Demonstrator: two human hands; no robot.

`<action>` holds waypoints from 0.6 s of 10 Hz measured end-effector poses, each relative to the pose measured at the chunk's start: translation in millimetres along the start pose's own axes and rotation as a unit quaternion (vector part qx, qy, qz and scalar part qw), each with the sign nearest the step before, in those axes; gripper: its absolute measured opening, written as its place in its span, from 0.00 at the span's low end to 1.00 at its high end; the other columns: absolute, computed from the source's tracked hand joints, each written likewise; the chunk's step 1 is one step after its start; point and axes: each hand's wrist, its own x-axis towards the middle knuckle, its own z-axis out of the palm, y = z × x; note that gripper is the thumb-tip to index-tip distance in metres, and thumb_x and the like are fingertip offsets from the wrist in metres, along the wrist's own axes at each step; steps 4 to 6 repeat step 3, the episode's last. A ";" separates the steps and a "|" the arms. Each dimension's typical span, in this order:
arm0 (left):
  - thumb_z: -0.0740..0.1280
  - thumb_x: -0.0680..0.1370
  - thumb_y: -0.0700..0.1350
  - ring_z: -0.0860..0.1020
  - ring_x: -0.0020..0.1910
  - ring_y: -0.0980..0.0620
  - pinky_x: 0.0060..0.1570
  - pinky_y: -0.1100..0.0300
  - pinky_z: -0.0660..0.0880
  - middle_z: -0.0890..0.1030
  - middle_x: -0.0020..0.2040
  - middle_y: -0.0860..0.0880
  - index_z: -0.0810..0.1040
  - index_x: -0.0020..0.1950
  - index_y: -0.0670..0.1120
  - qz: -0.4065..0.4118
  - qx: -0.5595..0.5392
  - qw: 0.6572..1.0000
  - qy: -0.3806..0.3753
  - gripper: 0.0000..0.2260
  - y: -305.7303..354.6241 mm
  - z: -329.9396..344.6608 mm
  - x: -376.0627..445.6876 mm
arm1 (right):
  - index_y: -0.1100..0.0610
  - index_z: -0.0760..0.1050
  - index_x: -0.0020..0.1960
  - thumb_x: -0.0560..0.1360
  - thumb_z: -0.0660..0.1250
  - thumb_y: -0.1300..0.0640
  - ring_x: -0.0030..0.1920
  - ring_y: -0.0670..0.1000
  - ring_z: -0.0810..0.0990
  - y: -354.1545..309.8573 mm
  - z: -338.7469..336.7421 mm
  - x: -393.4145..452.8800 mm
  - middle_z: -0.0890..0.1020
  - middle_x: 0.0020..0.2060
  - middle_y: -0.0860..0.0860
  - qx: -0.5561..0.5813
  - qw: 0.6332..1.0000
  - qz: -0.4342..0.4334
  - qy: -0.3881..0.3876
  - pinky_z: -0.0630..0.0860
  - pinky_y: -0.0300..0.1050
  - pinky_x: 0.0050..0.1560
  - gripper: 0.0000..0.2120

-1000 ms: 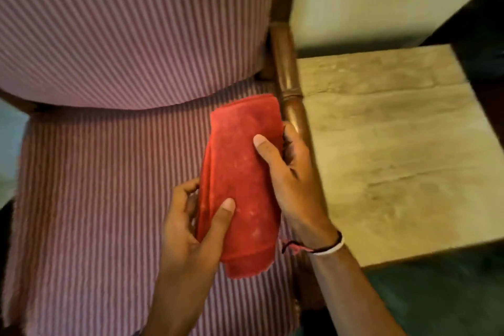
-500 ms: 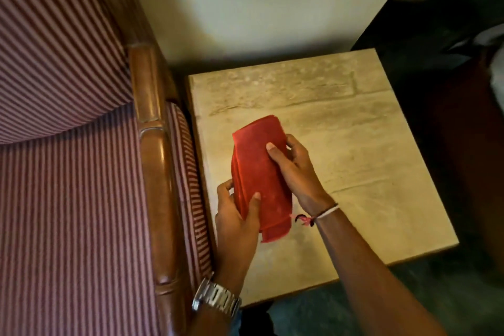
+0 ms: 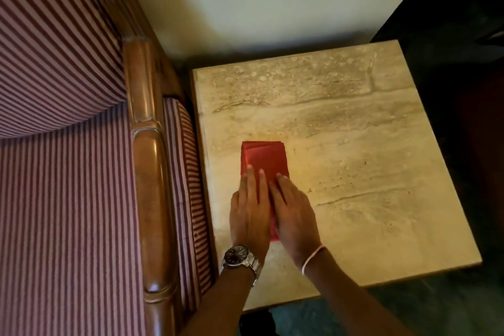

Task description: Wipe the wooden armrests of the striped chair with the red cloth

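Head view looks down on the striped chair point(image 3: 68, 185) filling the left side, with its wooden armrest point(image 3: 151, 185) running top to bottom along the chair's edge. Just beside that sits a pale stone-look side table point(image 3: 368, 158) against the wall.

On the table, near its chair-side edge, lies the red cloth point(image 3: 264, 158), folded into a neat narrow rectangle. Both hands are pressed flat on its near half: the left hand point(image 3: 249, 213), watch point(image 3: 238, 255) on that wrist, and the right hand point(image 3: 296, 215), thin band point(image 3: 313, 255) on the wrist. Fingers on both are stretched out straight and laid on top, so nothing's pinched or gripped, just palms and fingers holding it down.

My read: the cloth is getting flattened or parked, so either the wiping's done or it's a refold. If it's a refold, I'd press the creases firm so the pad stays thick, then pick it up with one hand and run it along the armrest's length, following the grain and getting into that carved groove.
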 end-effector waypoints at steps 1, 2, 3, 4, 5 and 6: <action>0.65 0.81 0.50 0.45 0.84 0.41 0.82 0.46 0.50 0.42 0.84 0.40 0.45 0.83 0.43 0.060 0.035 0.994 -0.091 0.39 -10.6 6.0 2.7 | 0.63 0.70 0.76 0.73 0.78 0.53 0.75 0.62 0.73 -1.6 7.0 -7.2 0.72 0.75 0.63 -0.007 1.000 -0.006 -0.025 0.78 0.58 0.70 0.36; 0.67 0.79 0.52 0.41 0.84 0.43 0.82 0.48 0.45 0.38 0.84 0.42 0.41 0.83 0.44 0.047 0.032 0.989 -0.137 0.43 -9.3 -5.9 9.4 | 0.58 0.51 0.84 0.80 0.69 0.50 0.84 0.57 0.54 -1.1 -8.0 6.3 0.51 0.84 0.57 -0.018 0.990 0.000 -0.142 0.59 0.52 0.83 0.41; 0.65 0.81 0.53 0.45 0.84 0.43 0.83 0.47 0.48 0.42 0.85 0.42 0.42 0.83 0.43 0.038 0.024 0.985 -0.169 0.41 -2.8 -36.4 14.3 | 0.54 0.50 0.84 0.80 0.68 0.53 0.84 0.57 0.57 -9.7 -43.6 24.8 0.55 0.84 0.57 -0.033 0.980 0.010 -0.195 0.58 0.51 0.83 0.39; 0.65 0.81 0.53 0.45 0.84 0.43 0.83 0.47 0.48 0.42 0.85 0.42 0.42 0.83 0.43 0.038 0.024 0.985 -0.169 0.41 -2.8 -36.4 14.3 | 0.54 0.50 0.84 0.80 0.68 0.53 0.84 0.57 0.57 -9.7 -43.6 24.8 0.55 0.84 0.57 -0.033 0.980 0.010 -0.195 0.58 0.51 0.83 0.39; 0.65 0.81 0.53 0.45 0.84 0.43 0.83 0.47 0.48 0.42 0.85 0.42 0.42 0.83 0.43 0.038 0.024 0.985 -0.169 0.41 -2.8 -36.4 14.3 | 0.54 0.50 0.84 0.80 0.68 0.53 0.84 0.57 0.57 -9.7 -43.6 24.8 0.55 0.84 0.57 -0.033 0.980 0.010 -0.195 0.58 0.51 0.83 0.39; 0.65 0.81 0.53 0.45 0.84 0.43 0.83 0.47 0.48 0.42 0.85 0.42 0.42 0.83 0.43 0.038 0.024 0.985 -0.169 0.41 -2.8 -36.4 14.3 | 0.54 0.50 0.84 0.80 0.68 0.53 0.84 0.57 0.57 -9.7 -43.6 24.8 0.55 0.84 0.57 -0.033 0.980 0.010 -0.195 0.58 0.51 0.83 0.39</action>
